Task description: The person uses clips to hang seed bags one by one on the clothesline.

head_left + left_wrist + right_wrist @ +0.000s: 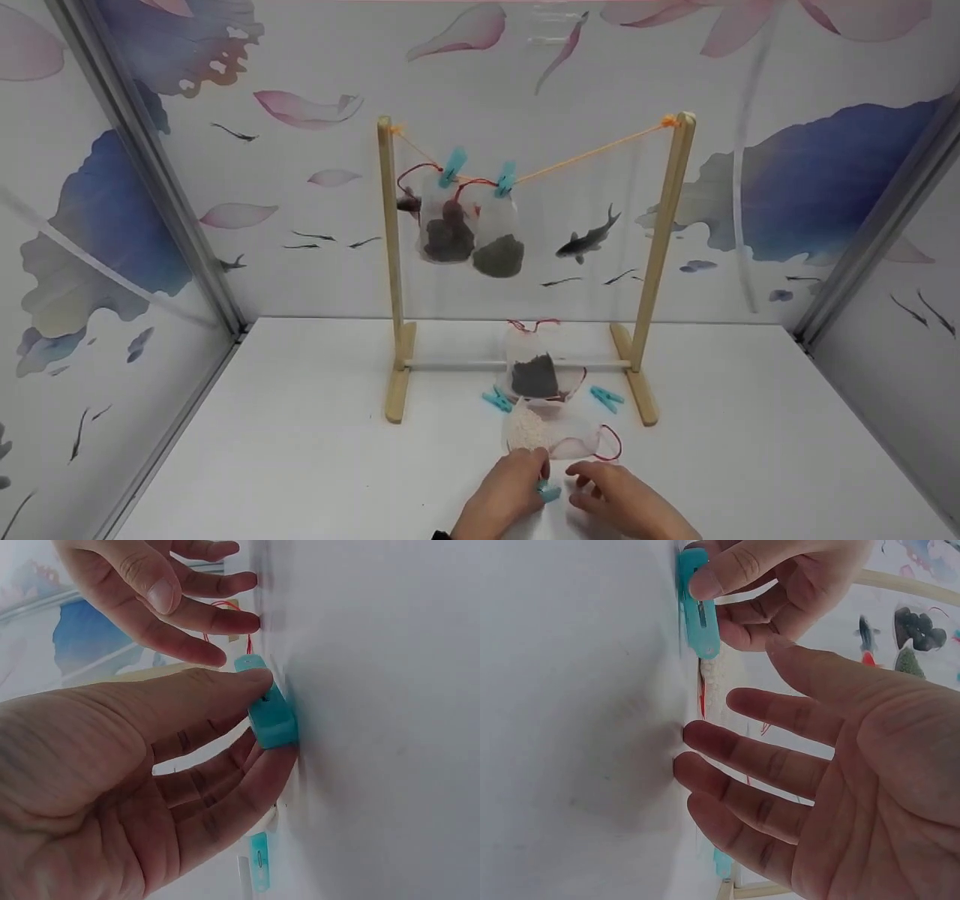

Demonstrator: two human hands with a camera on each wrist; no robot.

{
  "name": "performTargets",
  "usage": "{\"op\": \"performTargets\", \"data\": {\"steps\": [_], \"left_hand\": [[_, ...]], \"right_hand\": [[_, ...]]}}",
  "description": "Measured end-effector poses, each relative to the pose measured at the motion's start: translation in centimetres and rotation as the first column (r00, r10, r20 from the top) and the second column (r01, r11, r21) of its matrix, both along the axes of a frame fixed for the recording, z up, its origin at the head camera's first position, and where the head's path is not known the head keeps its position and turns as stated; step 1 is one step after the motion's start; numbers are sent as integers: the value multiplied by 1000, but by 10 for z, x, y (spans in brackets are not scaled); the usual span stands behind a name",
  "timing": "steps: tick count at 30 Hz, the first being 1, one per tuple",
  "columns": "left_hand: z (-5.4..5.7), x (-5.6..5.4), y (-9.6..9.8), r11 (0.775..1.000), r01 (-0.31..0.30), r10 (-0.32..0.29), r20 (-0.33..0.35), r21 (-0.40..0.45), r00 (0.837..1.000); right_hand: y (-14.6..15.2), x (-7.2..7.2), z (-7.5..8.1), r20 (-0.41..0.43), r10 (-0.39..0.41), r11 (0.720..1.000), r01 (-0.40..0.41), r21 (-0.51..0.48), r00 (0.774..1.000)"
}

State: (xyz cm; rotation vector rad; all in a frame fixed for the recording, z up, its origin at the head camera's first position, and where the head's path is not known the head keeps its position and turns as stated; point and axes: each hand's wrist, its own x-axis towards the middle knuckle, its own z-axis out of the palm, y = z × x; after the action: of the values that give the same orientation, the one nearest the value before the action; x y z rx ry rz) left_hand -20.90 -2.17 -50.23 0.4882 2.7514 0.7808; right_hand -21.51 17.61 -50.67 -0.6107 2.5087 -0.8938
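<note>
Between thumb and fingers my left hand [504,487] pinches a teal clothespin [271,716], low over the white table. My right hand [619,495] is beside it with fingers spread and nothing in them; its fingertips are right at the tabletop in the right wrist view. Just beyond both hands lies a sheer drawstring pouch [574,439] with pale grains and a red cord. Behind that one, another sheer pouch [534,375] with dark contents lies on the table. Two more teal clothespins lie either side of it, one on the left [497,399] and one on the right [606,399].
A wooden rack [391,262] stands at the back with an orange string [592,155] tied between its posts. Two teal clothespins on the string hold a pouch of dark lumps [448,238] and a pouch of greenish contents [499,255]. Patterned walls surround the white table [300,450].
</note>
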Motion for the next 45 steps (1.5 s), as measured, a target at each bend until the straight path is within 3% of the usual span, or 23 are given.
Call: {"op": "performTargets", "data": {"steps": [3,9,16,20,25,29,34,45], "left_hand": [[2,-2,0,999,-8,7,18,53,1000],[6,-4,-1,994,-8,13,-39,112,999],[11,-7,-5,970,14,3,-67,243,998],[14,-10,-7,942,37,-9,-86,333,996],[17,-13,-10,886,97,-53,-109,453,993],[19,-13,-12,844,110,-80,-79,525,994],[22,-13,-12,797,71,-86,-4,600,996],[19,-17,-15,707,16,-67,44,707,997]], "right_hand": [[1,0,1,24,-13,1000,13,-8,1000],[1,1,2,39,-40,998,41,-38,998],[-2,2,5,-102,-11,997,3,-75,995],[-6,1,8,-118,-74,992,61,-106,990],[-8,2,13,-161,-162,982,144,-118,974],[-8,5,14,-218,-224,973,205,-107,950],[-8,8,15,-281,-290,956,263,-130,915],[-8,13,19,-348,-275,944,182,-276,896]]}}
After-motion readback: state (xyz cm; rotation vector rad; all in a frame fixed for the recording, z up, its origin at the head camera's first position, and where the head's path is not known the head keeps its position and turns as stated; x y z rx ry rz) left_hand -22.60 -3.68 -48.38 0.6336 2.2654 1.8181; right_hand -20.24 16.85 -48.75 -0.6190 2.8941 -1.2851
